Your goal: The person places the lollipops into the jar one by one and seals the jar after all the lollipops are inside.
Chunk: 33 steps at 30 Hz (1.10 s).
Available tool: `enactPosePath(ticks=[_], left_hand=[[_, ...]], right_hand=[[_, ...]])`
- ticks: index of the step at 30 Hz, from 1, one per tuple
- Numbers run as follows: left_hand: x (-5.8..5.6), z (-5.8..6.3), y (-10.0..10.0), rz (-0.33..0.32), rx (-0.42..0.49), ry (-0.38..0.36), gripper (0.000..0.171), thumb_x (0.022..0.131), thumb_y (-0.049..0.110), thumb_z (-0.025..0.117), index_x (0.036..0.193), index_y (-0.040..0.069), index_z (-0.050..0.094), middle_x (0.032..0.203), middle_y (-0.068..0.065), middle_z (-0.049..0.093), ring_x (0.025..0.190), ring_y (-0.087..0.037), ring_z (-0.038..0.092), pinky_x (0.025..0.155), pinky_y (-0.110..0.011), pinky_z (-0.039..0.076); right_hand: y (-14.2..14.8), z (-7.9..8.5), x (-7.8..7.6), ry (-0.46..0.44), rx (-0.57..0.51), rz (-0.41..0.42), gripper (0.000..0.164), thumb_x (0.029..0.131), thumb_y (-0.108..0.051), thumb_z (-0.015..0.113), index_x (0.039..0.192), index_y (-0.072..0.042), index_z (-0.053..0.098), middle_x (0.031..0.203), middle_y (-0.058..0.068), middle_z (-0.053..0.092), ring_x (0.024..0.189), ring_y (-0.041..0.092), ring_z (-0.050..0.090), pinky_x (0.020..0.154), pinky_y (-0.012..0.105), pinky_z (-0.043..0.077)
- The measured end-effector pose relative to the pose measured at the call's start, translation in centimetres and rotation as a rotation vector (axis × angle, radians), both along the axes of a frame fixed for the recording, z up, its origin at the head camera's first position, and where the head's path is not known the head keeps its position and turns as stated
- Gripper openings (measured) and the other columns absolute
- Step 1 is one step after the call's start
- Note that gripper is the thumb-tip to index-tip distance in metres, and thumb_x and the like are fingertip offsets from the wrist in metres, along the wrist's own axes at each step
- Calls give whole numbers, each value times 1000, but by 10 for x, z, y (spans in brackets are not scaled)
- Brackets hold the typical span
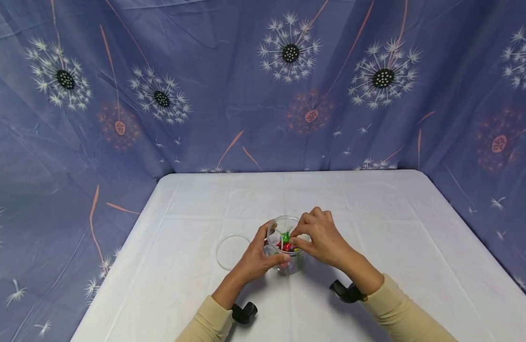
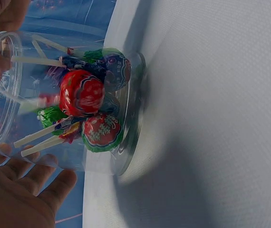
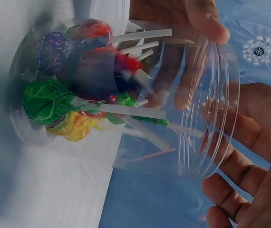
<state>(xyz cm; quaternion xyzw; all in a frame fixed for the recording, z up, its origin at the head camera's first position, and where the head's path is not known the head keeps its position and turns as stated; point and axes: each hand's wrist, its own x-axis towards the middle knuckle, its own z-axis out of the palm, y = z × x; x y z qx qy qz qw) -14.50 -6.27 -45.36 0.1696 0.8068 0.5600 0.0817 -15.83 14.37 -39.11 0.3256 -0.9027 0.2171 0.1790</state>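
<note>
A clear plastic jar stands on the white table with several wrapped lollipops inside. My left hand grips its left side, thumb in front and fingers around it. At the mouth, my right hand has thumb and index finger together, seemingly pinching the stick of a green-wrapped lollipop; the fingertips are partly hidden. In the left wrist view a red lollipop and a red-and-green one lie low in the jar. The right wrist view shows a green lollipop and a yellow one.
A clear round lid lies flat on the white tablecloth, left of the jar. Behind and beside the table hangs a blue curtain with dandelion prints. Black camera mounts sit at both wrists.
</note>
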Motion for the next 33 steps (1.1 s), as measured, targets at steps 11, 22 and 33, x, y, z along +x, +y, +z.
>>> enactPosePath(ticks=[11,22,33], left_hand=[[-1,5,3,4,4,-35,90,78,24,77,148,20,21,145,-16,40,130,-37,42,108,-55,33],[1,2,1,18,4,-32,89,77,34,77,146,30,22,146,-10,41,130,-34,44,104,-55,36],[0,0,2,8,-3,-19,89,77,35,77,146,30,22,146,-13,40,132,-37,41,107,-56,34]], right_hand=[[13,-2,-2,-74,-166,-75,29,81,-28,73,106,-15,68,95,0,60,89,17,45,79,37,29],[34,-19,4,-389,-326,-87,64,84,-33,71,138,-16,41,132,5,53,119,24,45,95,52,39],[34,-51,7,-614,-388,-15,92,73,-36,80,147,-21,27,146,14,38,131,41,39,102,61,35]])
